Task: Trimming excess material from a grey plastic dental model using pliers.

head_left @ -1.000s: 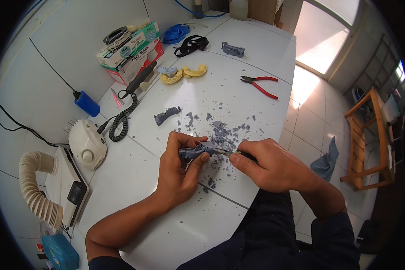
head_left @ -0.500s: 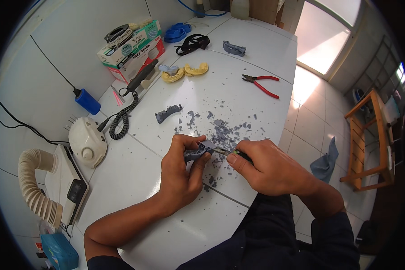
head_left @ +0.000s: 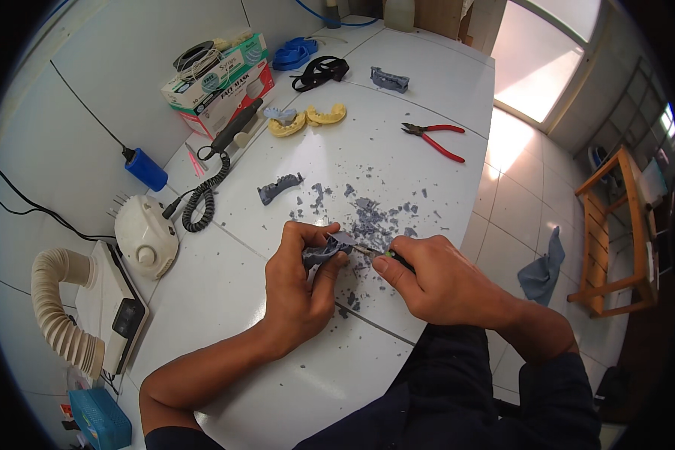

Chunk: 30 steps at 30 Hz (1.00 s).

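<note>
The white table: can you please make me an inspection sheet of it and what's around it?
Surface: white tiled table, strewn with gray crumbs.
Things in use: gray molded piece; metal-tipped tool, its tip at the piece, exact contact unclear.
Clutter: red-handled pliers, yellow models, blue trays.
Left hand: grips the gray molded piece.
Right hand: closed around the tool's handle.
Cables: coiled black cord near a white machine.
Surroundings: wooden rack and blue-gray cloth, right of the table.
</note>
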### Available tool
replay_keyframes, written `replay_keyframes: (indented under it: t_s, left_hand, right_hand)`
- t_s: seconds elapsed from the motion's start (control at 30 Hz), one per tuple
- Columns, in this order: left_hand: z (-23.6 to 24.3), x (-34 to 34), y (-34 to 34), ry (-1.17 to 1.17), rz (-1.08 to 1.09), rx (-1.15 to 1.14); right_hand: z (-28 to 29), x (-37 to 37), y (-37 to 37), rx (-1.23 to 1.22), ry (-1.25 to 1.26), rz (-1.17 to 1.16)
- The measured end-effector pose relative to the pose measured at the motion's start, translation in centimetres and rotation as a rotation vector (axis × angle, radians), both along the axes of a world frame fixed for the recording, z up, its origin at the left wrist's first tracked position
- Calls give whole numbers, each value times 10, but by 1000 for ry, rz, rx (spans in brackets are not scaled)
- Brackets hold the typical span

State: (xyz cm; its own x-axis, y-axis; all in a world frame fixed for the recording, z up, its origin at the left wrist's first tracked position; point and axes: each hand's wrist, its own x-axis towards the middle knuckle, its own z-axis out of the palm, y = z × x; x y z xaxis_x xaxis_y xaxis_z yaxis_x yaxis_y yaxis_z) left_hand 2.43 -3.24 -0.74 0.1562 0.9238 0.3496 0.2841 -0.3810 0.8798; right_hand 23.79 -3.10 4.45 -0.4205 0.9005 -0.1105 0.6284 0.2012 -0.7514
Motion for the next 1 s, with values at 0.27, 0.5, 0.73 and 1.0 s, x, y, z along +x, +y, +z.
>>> replay_keyframes:
  t_s: [0.27,0.5,0.73,1.0]
  left_hand:
    - [-4,-8,14,-339,-160,-328]
    - [-4,-19,26,-609,-355,-588]
    - [-4,-20,25,-680,-341,-610]
    - [-5,-16,24,-617,-351,-527]
  right_hand:
    - [-13,14,11,104,10,70]
    - [-23,21,24,87,205,151]
    - [-9,21,18,33,203,93]
    - [-11,17,13,4,168,70]
